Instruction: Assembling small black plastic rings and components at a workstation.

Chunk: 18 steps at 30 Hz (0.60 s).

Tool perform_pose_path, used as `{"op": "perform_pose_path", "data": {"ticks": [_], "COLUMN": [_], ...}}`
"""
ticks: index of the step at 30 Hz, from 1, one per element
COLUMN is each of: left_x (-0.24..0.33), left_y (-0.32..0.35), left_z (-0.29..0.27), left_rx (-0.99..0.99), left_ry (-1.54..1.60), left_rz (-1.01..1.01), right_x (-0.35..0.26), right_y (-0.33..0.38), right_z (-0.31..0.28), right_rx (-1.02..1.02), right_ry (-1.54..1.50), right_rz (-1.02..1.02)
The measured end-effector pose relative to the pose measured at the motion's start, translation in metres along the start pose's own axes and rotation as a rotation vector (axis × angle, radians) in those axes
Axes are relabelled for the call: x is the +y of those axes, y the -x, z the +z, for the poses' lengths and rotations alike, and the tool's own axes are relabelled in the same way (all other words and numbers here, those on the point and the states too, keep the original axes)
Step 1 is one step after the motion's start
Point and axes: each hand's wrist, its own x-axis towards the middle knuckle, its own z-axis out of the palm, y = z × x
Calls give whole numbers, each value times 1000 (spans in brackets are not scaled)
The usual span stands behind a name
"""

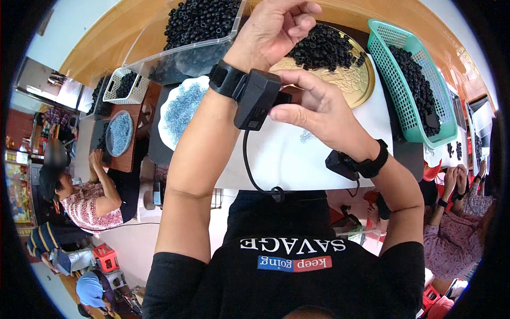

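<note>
My left hand is raised over the table with its fingers curled into a loose fist; nothing shows inside it. A black box-shaped device is strapped to my left wrist, and a black cable hangs down from it. My right hand pinches that device from the right with thumb and fingers. A similar black device sits on my right wrist. Behind my left hand, a round gold tray holds a heap of black beads.
A clear tub of black beads stands at the far left and a teal basket of black beads on the right. A white plate of blue-grey beads lies on the white table. Other people sit at both sides.
</note>
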Motion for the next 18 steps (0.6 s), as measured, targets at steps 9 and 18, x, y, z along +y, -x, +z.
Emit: {"op": "perform_pose_path", "data": {"ticks": [9, 18], "left_x": [14, 28], "left_y": [8, 25], "left_z": [-6, 28], "left_rx": [-224, -201], "left_ry": [525, 716], "left_rz": [76, 247], "right_x": [-5, 0], "right_y": [4, 5], "right_z": [7, 7], "right_rx": [104, 10], "right_ry": [-112, -96], "right_rz": [216, 144]}}
